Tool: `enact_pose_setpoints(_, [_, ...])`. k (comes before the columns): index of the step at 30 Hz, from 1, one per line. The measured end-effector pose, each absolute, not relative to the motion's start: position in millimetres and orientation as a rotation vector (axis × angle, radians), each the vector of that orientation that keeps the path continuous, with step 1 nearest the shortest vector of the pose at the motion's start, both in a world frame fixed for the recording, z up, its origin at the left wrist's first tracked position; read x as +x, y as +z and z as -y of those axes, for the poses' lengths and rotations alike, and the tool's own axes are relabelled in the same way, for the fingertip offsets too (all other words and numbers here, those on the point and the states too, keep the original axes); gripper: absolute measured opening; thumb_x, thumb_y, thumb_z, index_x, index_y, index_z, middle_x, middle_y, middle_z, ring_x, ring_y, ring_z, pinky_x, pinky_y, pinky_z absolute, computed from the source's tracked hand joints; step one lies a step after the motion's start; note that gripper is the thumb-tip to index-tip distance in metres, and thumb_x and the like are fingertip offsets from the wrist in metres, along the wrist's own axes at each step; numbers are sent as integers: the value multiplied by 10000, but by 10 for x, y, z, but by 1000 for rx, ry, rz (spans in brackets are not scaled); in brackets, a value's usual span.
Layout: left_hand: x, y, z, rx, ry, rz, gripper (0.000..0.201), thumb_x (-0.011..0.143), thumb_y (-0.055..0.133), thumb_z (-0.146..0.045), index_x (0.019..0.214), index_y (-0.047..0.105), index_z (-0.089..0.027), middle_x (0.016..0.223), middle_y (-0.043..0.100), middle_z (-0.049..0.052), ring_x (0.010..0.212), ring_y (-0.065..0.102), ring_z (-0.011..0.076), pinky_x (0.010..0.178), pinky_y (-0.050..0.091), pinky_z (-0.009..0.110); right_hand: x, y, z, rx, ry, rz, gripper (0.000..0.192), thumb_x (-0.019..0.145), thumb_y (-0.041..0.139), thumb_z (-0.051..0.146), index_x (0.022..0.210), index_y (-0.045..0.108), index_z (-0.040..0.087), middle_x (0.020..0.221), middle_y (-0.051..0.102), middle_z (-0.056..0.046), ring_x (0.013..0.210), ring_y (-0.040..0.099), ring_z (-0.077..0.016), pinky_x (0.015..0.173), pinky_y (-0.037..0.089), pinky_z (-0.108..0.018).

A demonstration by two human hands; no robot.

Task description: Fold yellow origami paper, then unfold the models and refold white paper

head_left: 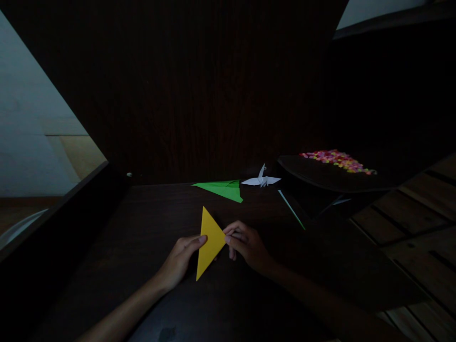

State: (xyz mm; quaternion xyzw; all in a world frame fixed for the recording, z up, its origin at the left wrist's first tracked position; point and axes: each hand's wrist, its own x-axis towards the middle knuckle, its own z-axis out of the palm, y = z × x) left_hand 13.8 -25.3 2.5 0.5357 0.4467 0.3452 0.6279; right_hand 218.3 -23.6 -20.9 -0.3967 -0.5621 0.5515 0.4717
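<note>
Between my hands is a yellow sheet of paper (210, 244) folded into a triangle, lifted over the dark table. My left hand (183, 256) grips its long folded side, thumb on top and the other fingers mostly hidden underneath. My right hand (245, 242) pinches the triangle's right-hand corner between thumb and forefinger. Just beyond the yellow paper lies a green paper plane (223, 189). To the right of the plane sits a white folded paper crane (262, 179) with its wings spread.
A thin white and green stick-like strip (291, 209) lies right of my right hand. Small pink, red and yellow pieces (338, 160) are heaped on a dark raised shelf (320, 178). A dark panel (199, 95) rises behind, and a raised edge (64, 204) borders the left.
</note>
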Motion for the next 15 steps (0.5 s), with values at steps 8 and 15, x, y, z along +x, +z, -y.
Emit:
enact_pose_setpoints(8, [160,-38,263,934,823,-805,359,797,608,-404,882,760,-91,974,744,138,1013,637,345,914,460,426,2181,-216,229,-976,1333,1385,144,816,624,303,884,578,184,645,557,50,434,556,-90,418,460,-216])
enact_pose_setpoints(15, [159,4,240,1088,814,-753,372,848,491,-305,1056,729,-108,1098,718,118,1071,606,319,923,442,392,2176,-229,229,-998,1335,1383,135,822,611,298,884,573,184,589,546,58,430,543,-93,419,446,-212])
